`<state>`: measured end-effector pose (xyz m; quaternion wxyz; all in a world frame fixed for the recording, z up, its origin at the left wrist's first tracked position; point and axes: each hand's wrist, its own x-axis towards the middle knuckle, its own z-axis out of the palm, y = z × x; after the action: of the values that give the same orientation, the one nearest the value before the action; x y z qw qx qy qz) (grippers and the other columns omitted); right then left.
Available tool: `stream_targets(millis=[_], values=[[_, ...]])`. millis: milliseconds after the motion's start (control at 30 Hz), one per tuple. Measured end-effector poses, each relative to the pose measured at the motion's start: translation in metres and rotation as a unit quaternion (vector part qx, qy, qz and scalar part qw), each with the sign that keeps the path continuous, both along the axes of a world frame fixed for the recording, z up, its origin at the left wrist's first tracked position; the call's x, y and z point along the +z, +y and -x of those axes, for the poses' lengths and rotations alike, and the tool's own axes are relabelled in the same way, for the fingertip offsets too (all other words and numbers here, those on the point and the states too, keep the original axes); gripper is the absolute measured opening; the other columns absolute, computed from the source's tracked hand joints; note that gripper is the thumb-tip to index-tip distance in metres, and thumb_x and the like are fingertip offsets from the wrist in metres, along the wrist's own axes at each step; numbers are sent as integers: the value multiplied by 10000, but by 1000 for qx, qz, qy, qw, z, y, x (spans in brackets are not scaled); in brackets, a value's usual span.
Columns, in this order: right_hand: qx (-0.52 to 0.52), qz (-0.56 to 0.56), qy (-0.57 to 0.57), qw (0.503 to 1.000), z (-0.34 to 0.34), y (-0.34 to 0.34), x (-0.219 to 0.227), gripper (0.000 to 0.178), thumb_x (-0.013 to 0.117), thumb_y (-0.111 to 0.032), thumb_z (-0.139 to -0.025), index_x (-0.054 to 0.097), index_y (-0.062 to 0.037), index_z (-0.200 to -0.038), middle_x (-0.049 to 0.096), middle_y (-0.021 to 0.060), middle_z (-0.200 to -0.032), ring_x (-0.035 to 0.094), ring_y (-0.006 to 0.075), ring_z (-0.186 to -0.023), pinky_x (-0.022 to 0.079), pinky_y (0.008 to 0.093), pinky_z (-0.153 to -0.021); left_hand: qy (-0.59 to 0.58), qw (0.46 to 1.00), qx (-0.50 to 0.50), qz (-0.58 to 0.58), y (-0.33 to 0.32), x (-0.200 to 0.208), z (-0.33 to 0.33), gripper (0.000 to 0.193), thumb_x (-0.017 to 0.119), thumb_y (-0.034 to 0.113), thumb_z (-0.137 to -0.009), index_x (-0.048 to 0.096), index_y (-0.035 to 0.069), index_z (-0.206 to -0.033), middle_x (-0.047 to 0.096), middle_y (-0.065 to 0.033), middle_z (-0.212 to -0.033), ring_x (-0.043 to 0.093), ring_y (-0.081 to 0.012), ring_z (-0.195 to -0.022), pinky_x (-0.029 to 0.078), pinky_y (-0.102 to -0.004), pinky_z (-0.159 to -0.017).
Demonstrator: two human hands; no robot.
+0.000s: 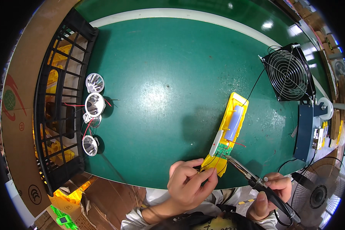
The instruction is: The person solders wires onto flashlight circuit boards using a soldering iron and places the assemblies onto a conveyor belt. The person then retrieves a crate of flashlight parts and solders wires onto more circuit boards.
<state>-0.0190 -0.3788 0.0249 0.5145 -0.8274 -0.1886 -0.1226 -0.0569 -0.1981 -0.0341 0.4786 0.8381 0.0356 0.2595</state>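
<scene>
A yellow plastic housing half (237, 100) lies on the green worktable near its front edge. It holds a blue-purple cylindrical battery (234, 122) and a small green circuit board (223, 150) with thin red and black wires. My left hand (191, 184) is at the housing's near end, fingers pinched on a thin wire. Wrapped around a soldering iron (251, 177) is my right hand (271, 195); the iron's tip points to the board, and I cannot tell whether it touches. A white strip (216, 142) sits along the housing's left side.
Several shiny reflector cups (94, 105) with wires stand at the left, beside a black plastic crate (89, 34) holding yellow parts. A black square fan (290, 74) stands at the far right. Nearer are a blue box (304, 132) and a white spool (326, 108). A round fan (318, 195) is beyond the table's right edge.
</scene>
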Motion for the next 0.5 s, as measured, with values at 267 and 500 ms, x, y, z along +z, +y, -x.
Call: stream_targets(millis=[267, 500], values=[[-3, -1, -1, 1000, 1, 0, -1, 246, 631, -146, -632, 476, -5, -761, 483, 51, -517, 452, 150, -393, 339, 245, -387, 6, 1000, -1, -5, 0, 1, 0, 210, 735, -4, -563, 640, 62, -738, 430, -16, -683, 580, -203, -691, 386, -300, -559], [2, -5, 4, 1000, 2, -2, -2, 250, 630, -138, -615, 478, -3, -762, 486, 51, -517, 461, 154, -390, 346, 247, -378, 5, 1000, -1, -8, 0, 0, 0, 216, 734, -5, -565, 637, 61, -746, 432, -17, -687, 573, -201, -687, 388, -299, -561]])
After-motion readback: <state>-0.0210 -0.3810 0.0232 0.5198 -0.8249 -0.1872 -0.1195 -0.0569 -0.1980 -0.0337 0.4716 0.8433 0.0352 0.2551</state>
